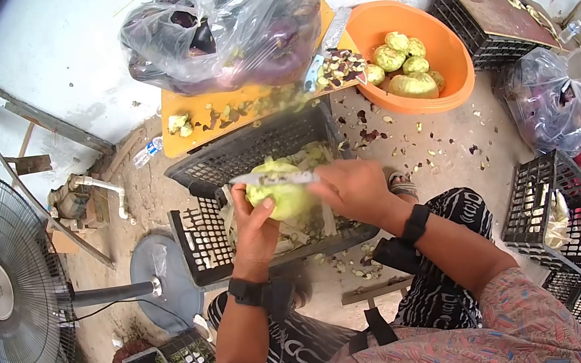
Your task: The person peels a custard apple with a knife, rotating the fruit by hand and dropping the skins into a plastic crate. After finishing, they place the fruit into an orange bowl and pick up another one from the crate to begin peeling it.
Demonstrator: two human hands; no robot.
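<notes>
Left hand grips the green fruit; right hand grips the knife above it. The blade might slip and cut the thumb.

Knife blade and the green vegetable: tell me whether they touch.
Touching. The head view shows the knife, gripped by the right hand, lying on top of the green vegetable that the left hand cradles.

We record a pale green vegetable over a black crate. The basin is orange, as is the board. The bag is clear over dark purple contents. Trousers show a black-and-white pattern; 2 black wristbands.
</notes>
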